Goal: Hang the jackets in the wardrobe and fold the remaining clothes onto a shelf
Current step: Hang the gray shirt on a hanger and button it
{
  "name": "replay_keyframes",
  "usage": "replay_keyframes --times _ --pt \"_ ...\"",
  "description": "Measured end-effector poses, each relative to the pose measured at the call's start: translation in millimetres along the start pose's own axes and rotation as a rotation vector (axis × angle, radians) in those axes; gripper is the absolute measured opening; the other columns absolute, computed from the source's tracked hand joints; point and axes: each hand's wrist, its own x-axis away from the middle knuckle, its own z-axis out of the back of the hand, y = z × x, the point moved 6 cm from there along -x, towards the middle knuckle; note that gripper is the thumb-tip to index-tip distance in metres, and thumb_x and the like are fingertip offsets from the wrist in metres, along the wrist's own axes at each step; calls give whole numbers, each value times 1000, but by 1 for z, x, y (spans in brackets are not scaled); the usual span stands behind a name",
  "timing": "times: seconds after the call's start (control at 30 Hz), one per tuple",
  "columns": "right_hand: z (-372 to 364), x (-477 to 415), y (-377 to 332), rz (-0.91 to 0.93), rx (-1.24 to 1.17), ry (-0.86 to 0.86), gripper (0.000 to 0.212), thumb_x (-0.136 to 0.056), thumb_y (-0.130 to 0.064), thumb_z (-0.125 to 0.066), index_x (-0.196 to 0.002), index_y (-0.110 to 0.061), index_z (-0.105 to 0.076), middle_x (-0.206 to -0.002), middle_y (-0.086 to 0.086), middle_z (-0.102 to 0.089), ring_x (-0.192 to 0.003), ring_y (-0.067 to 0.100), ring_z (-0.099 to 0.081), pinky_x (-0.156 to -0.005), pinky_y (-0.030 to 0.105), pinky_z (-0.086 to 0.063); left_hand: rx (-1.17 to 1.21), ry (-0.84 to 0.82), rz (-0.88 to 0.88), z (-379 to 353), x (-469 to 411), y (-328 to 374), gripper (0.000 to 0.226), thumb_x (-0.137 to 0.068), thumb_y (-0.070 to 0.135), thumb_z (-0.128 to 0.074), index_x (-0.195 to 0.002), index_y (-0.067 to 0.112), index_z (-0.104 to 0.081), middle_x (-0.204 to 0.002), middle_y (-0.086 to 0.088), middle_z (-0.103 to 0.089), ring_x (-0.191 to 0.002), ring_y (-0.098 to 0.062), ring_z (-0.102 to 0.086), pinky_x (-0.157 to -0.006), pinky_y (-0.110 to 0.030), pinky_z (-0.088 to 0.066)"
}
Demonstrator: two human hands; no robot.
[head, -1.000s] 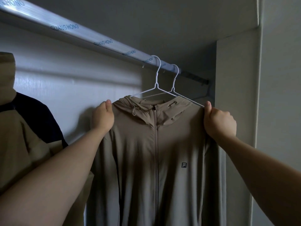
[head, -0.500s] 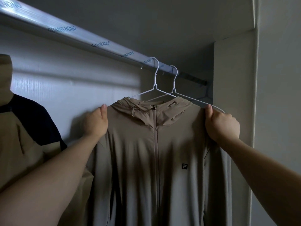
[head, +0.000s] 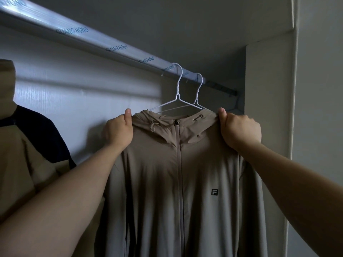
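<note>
Gripping jacket [head: 163, 182] shoulders, side wall [head: 267, 112] near

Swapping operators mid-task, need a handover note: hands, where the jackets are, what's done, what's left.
Hands: left hand and right hand each grip a shoulder of the taupe jacket.
Two white wire hangers are hooked on the rail. The jacket hangs below them; I cannot tell which one carries it.
The tan and navy jacket is at the left, its hanger out of view.
Done: both jackets up at the rail.
Left: let go and check the fit. The clothes to fold and the shelf are not in view.
</note>
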Motion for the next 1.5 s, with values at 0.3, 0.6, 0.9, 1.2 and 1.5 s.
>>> replay_keyframes --times 0.3,0.6,0.9,1.2,1.5 --pt "15 2 -4 25 1 46 63 -105 -60 -12 -73 -28 -56 -49 -8 -33 -42 11 -26 -49 26 -24 -4 -18 93 6 -4 5 69 -109 41 -18 -99 -1 -71 -102 -29 -70 -98 -47 -64 -84 -45 -47" --pt "26 11 -21 206 -110 -16 51 -103 -62 -13 -86 -29 -49 -85 8 -69 -74 36 -64 -61 36 -37 165 12 -290 31 -3 130 52 -105 40 -26 -85 12 -66 -92 -16 -71 -89 -38 -62 -73 -41 -45" --pt "63 30 -60 275 -158 -73 44 -106 -53 -29 -82 -26 -55 -65 0 -46 -59 30 -48 -58 35 -39 167 -169 -172 43 -1 150 35 -106 43 -41 -81 22 -54 -76 2 -57 -78 -26 -55 -61 -34 -34" --pt "133 69 -142 374 -240 -5 48 -94 -20 -62 -66 -29 -24 -54 -5 -19 -46 29 -39 -49 32 -30 152 16 -106 121 1 98 39 -106 34 -37 -88 11 -63 -91 -6 -65 -86 -29 -59 -77 -43 -50" --pt "169 90 -194 507 -264 -85 16 -100 -19 -48 -85 -23 -43 -67 1 -38 -60 29 -47 -47 30 -11 124 197 -70 189 7 59 40 -103 31 -40 -78 8 -60 -76 -6 -62 -75 -28 -56 -65 -39 -45"
